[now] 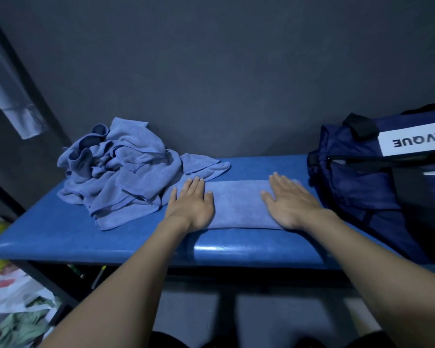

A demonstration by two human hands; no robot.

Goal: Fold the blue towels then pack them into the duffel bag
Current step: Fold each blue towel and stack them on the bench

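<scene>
A blue towel, folded into a long strip, lies flat on the blue padded bench near its front edge. My left hand presses flat on the strip's left end, fingers straight. My right hand lies flat on its right end, fingers spread. A heap of crumpled blue towels sits on the bench to the left, touching the strip's far left corner. The navy duffel bag stands at the bench's right end, its zip partly open, a white label on its side.
A dark grey wall runs close behind the bench. Plastic bags and cloth lie on the floor at the lower left, beside the bench's black frame. A pale wrapped bar leans at the upper left.
</scene>
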